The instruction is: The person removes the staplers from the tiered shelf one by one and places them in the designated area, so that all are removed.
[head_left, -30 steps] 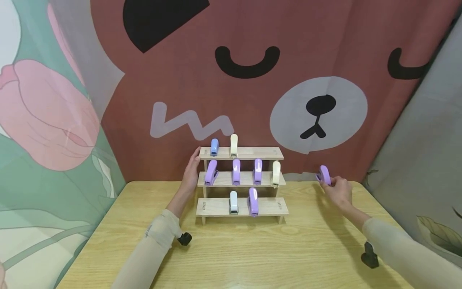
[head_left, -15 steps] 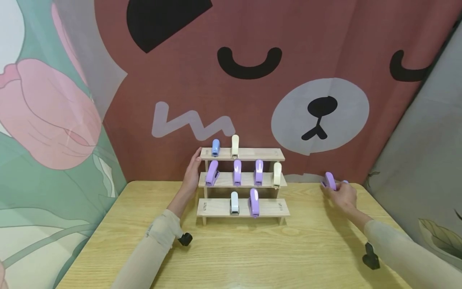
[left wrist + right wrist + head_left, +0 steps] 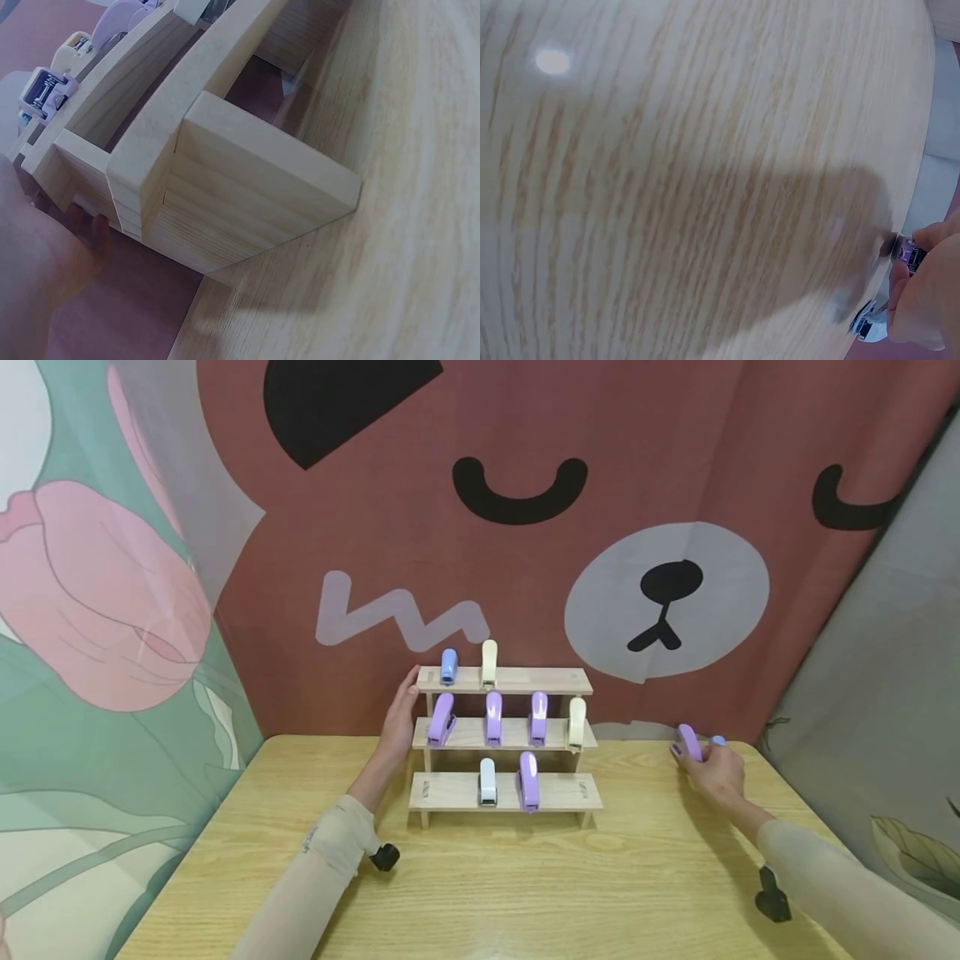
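Observation:
My right hand [image 3: 718, 774] pinches a purple stapler [image 3: 688, 742] at the table's back right. In the right wrist view that stapler [image 3: 911, 253] shows low between thumb and fingers, close over the wood. Just beyond the knuckles peeks the blue top of another stapler [image 3: 718, 741], mostly hidden by the hand. My left hand [image 3: 395, 727] rests against the left end of a three-tier wooden display stand [image 3: 540, 680], fingers reaching up to its top shelf. In the left wrist view the left hand [image 3: 37, 259] lies along the stand's side [image 3: 247, 172].
The top shelf carries a blue stapler [image 3: 448, 667] and a cream one. Several more, purple and cream, stand on the middle shelf [image 3: 510, 733]. A pale blue stapler [image 3: 487, 782] and a purple stapler [image 3: 528, 782] sit on the bottom shelf. Curtains [image 3: 360, 527] hang behind the table [image 3: 525, 885].
My right hand has moved a little right and down, lowering the purple stapler toward the table. The blue top of a stapler has come into view behind it. My left hand stays on the stand.

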Demonstrator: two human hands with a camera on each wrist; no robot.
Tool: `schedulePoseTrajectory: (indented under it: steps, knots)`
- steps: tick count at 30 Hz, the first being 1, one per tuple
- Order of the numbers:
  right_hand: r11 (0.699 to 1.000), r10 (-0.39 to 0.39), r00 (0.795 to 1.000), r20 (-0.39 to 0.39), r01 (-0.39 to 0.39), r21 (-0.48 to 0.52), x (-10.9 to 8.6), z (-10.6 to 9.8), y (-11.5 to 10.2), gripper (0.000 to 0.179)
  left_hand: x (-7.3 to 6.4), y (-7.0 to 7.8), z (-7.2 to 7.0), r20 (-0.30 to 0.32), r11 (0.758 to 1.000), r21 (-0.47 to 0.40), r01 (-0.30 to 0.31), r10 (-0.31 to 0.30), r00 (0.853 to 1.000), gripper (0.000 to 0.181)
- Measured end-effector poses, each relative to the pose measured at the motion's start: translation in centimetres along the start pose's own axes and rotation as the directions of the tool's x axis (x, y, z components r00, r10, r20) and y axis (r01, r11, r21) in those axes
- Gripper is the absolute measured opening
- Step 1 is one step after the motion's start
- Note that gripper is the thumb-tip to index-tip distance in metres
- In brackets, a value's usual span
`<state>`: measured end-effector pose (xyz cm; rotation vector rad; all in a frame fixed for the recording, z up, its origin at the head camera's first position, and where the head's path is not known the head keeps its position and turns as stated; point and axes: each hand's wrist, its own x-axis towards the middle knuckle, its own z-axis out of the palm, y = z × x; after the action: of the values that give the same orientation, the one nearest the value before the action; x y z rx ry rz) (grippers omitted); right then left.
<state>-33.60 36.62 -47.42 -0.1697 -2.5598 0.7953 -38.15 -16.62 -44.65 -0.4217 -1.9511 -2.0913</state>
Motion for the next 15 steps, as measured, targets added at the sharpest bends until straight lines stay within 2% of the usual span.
schedulePoseTrajectory:
  steps: [4, 9, 15]
  knots:
    - [1.0, 0.0, 1.0, -0.004, 0.0, -0.008, -0.04, -0.02, 0.15, 0.032, 0.08, 0.03, 0.0, 0.007, 1.0, -0.006, 0.001, -0.001, 1.0, 0.053]
    - [0.999, 0.041, 0.999, -0.003, -0.041, -0.019, 0.0, 0.03, 0.43, 0.037, 0.04, 0.0, -0.03, 0.006, 1.0, 0.006, -0.004, 0.004, 1.0, 0.053]
    - [0.998, 0.058, 0.998, -0.006, -0.058, -0.024, 0.18, 0.26, 0.97, 0.032, 0.0, -0.01, -0.02, 0.0, 1.0, 0.006, 0.01, -0.01, 1.0, 0.053]
